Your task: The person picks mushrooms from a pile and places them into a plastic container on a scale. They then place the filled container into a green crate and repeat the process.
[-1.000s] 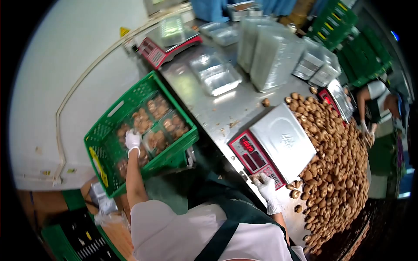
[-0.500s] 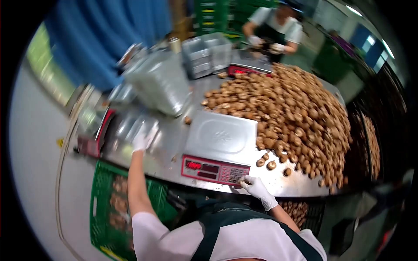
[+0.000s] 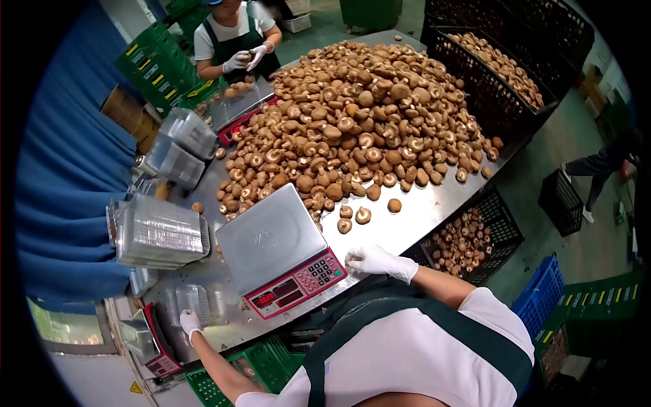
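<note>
Transparency obscures the tray [image 3: 195, 299] at the left hand [image 3: 190, 321]; whether that or the right hand [image 3: 377, 260] grips anything, I cannot tell.

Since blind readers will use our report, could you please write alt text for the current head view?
A worker's gloved left hand is at clear plastic packaging on a metal table; the gloved right hand is beside a digital scale. Brown mushrooms lie heaped beyond the scale, with another worker across the table.
</note>
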The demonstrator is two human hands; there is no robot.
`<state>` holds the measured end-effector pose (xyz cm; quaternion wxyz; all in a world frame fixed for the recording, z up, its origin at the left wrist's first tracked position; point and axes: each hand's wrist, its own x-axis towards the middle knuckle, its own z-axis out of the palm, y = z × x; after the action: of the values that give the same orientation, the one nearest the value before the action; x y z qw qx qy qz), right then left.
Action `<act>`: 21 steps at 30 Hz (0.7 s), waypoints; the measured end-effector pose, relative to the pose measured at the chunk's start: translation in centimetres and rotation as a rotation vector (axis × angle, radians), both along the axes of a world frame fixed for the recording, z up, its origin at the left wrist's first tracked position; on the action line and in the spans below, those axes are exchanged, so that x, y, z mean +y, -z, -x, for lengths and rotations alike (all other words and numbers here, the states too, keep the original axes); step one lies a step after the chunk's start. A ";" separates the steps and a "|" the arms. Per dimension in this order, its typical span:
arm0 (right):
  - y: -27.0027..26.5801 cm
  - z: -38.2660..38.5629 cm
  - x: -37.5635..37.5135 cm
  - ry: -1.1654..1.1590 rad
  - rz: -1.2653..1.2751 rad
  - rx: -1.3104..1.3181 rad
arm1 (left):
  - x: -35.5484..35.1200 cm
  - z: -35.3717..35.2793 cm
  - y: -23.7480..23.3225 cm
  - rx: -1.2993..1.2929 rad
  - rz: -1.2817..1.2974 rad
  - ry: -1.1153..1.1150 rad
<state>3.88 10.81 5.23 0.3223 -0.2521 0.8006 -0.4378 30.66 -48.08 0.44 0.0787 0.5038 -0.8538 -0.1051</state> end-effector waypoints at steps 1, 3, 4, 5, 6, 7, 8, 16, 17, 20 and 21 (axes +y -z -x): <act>0.1 0.2 0.1 -0.017 -0.023 0.073 | 0.3 0.2 -0.1 -0.009 0.003 0.011; 0.0 0.9 0.3 -0.028 -0.042 0.136 | 2.8 0.7 -2.0 -0.136 0.120 -0.014; -0.3 1.1 0.6 -0.030 -0.042 0.121 | 3.9 1.3 -3.3 -0.203 0.145 -0.050; -0.4 1.3 0.9 -0.035 -0.044 0.102 | 3.9 1.1 -3.7 -0.219 0.146 -0.047; 0.0 1.6 1.1 -0.040 -0.043 0.143 | 3.7 0.7 -3.9 -0.147 0.285 -0.078; 0.0 1.9 1.4 -0.042 -0.044 0.161 | 3.5 0.6 -4.2 -0.071 0.425 -0.109; 0.0 2.2 1.6 -0.035 -0.056 0.154 | 3.4 0.6 -5.2 0.062 0.420 -0.197; 2.1 4.4 4.1 0.039 -0.047 0.141 | 19.5 7.8 -10.4 0.647 0.614 0.044; 2.2 4.6 4.3 0.030 -0.047 0.131 | 21.8 9.2 -9.7 0.635 0.589 0.188; 2.4 5.6 4.9 0.004 -0.115 0.158 | 27.8 12.7 -7.6 0.442 0.422 0.511; 2.4 6.0 5.2 -0.008 -0.117 0.151 | 28.6 13.6 -6.7 0.368 0.318 0.600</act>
<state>-2.09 15.98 2.86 0.2772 -0.2682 0.8458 -0.3686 17.08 -19.50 7.11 0.2736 0.1860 -0.9404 -0.0784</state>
